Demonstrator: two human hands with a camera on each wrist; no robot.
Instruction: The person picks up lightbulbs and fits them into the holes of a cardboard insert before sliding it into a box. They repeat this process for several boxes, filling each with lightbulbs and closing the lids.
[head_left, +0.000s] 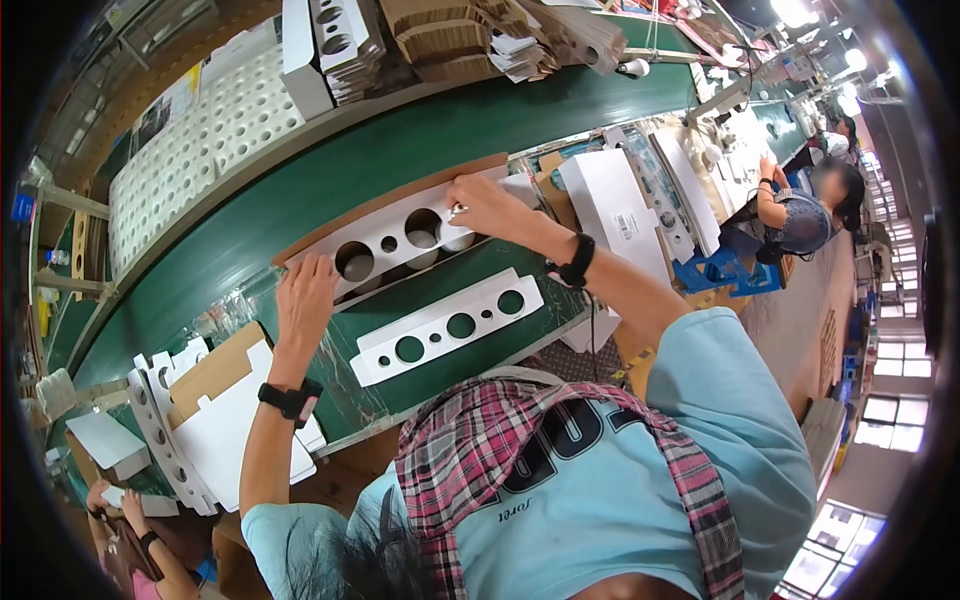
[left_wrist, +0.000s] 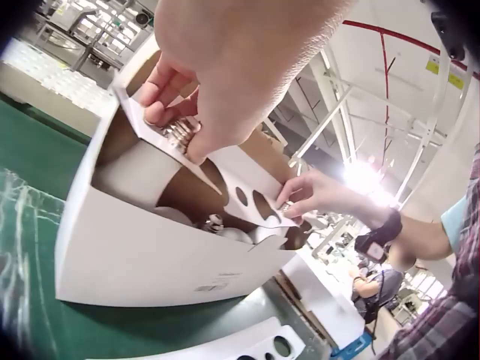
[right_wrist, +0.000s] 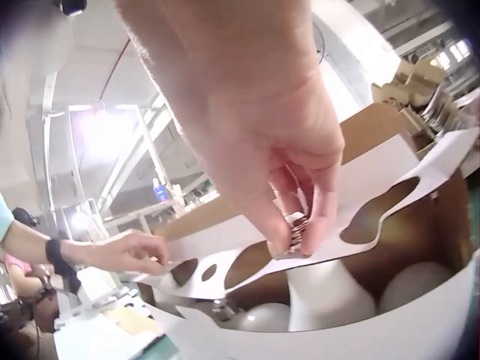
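Observation:
A long white carton [head_left: 372, 300] with brown inner walls stands on the green bench, holding several white light bulbs. A white cardboard insert [head_left: 390, 244] with round holes lies across its top. At its left end, my left hand [left_wrist: 225, 82] pinches the metal screw base of a light bulb [left_wrist: 139, 176], whose white body hangs inside the carton. Toward the other end, my right hand [right_wrist: 270, 150] pinches the screw base of another bulb [right_wrist: 326, 296] at the insert's edge. Other bulbs [right_wrist: 266, 318] lie lower in the carton, partly hidden by its front wall.
A second holed insert [head_left: 437, 340] lies flat in front of the carton. White boxes [head_left: 615, 205] stand at the right; flat cardboard pieces [head_left: 225, 430] lie at the left. A perforated white tray [head_left: 205, 165] and stacked cardboard [head_left: 440, 35] fill the back shelf.

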